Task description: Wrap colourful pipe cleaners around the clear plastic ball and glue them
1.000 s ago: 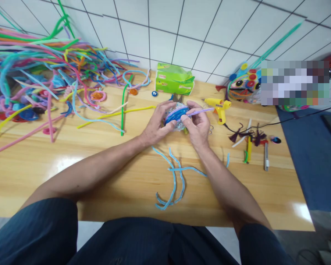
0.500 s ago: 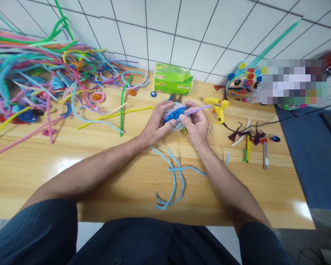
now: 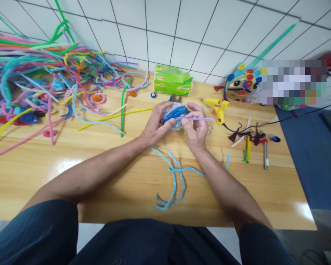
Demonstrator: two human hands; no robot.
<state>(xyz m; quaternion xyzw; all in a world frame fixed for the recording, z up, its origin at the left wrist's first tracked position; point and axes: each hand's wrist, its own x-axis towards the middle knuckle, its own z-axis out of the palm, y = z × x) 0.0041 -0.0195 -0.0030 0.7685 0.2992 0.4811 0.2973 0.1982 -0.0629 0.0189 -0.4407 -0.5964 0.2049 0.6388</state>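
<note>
Between my hands is a rounded craft piece point(image 3: 179, 111), clear and shiny below, with blue and purple pipe cleaner strands laid around it. My left hand point(image 3: 157, 123) grips its left side, thumb across the front. On the other side my right hand point(image 3: 197, 123) is closed, pinching a purple pipe cleaner point(image 3: 202, 119) against the piece; the loose end points right. Fingers hide part of the piece. Closer to my body lie several light blue pipe cleaners point(image 3: 173, 180). Just beyond my hands, a dark-bladed tool point(image 3: 177, 98) is partly covered.
A heap of coloured pipe cleaners point(image 3: 38, 70) fills the back left. A green tissue pack point(image 3: 172, 81) stands by the tiled wall. At right are a yellow glue gun point(image 3: 217, 107) with its cord, dark tassels point(image 3: 257, 134), a utility knife point(image 3: 266, 156) and a decorated craft head point(image 3: 242, 86).
The purple pipe cleaner's loose end has swung down from an upward slant to nearly level. My right thumb and fingers have shifted slightly; my left hand keeps its hold.
</note>
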